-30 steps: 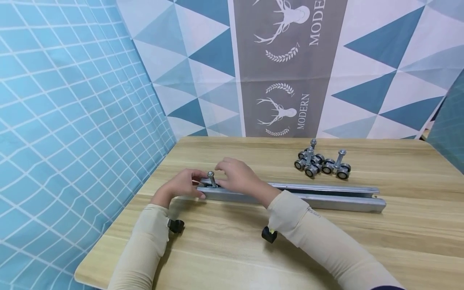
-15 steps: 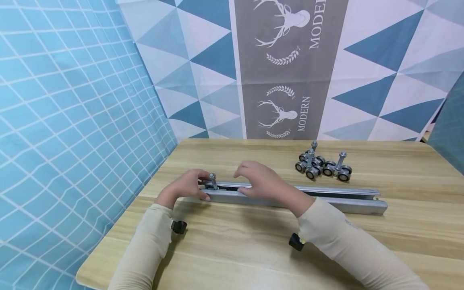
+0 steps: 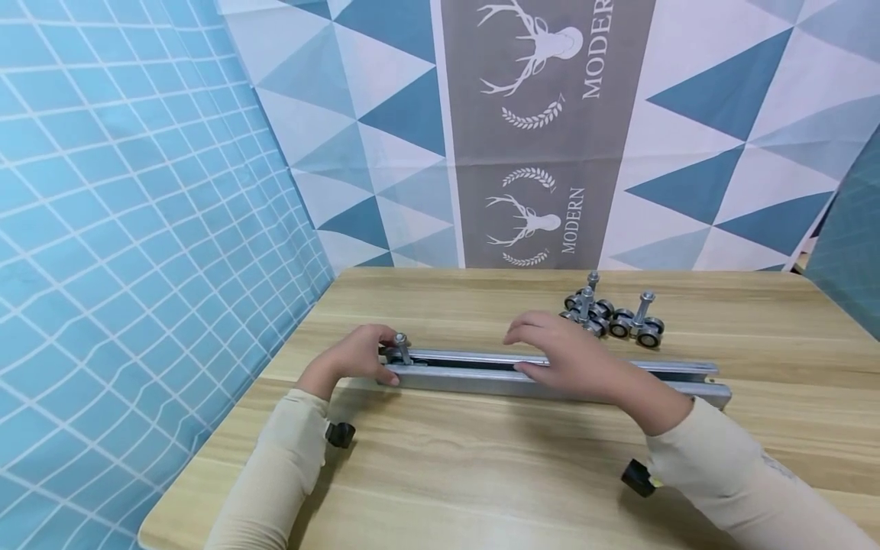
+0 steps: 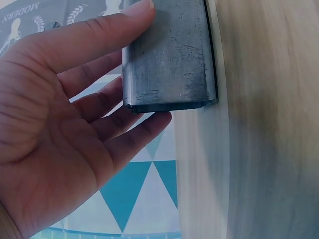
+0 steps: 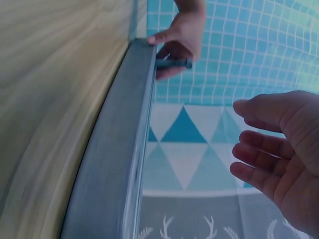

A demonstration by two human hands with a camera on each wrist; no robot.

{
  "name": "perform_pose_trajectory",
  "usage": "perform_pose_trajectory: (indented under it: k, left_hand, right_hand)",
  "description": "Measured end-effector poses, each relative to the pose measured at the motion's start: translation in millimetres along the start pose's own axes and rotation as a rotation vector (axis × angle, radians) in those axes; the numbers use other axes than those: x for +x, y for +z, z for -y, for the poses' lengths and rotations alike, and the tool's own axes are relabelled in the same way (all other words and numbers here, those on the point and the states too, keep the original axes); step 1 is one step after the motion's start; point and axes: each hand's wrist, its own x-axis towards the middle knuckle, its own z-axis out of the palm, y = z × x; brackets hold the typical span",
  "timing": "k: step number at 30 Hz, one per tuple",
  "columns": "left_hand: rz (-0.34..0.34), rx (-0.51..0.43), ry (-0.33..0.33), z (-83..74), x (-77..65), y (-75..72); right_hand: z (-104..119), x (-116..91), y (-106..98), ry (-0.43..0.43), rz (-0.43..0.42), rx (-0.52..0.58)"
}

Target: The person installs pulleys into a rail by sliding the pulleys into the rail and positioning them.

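A metal rail [image 3: 467, 382] lies across the tabletop [image 3: 447, 473]; the left hand [image 3: 359, 354] grips its end nearest the left edge. The right hand [image 3: 571, 357], fingers loosely bent around nothing, hides part of the slot. One roller [image 3: 402, 351] appears seated in the rail; three others [image 3: 648, 334] remain outside, toward the far edge, before a curtain [image 3: 536, 191].

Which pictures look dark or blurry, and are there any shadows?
Head view: bright, with a soft shadow on the table below the right hand; left wrist view: dimmer, the metal rail dark grey; right wrist view: dim and bluish, the table's grain blurry.
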Motion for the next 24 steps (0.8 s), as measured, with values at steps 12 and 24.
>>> perform_pose_trajectory:
  k: [12,24]
  left_hand:
    - [0.012,0.009,0.037,-5.3,-0.1,-0.8]
    - [0.03,0.022,0.053,-6.5,5.1,-1.2]
  right_hand:
    - [-19.3,-44.0,-29.1,0.055,0.02,-0.092]
    - [-40.3,-70.8,-51.7,0.076,0.043,-0.171]
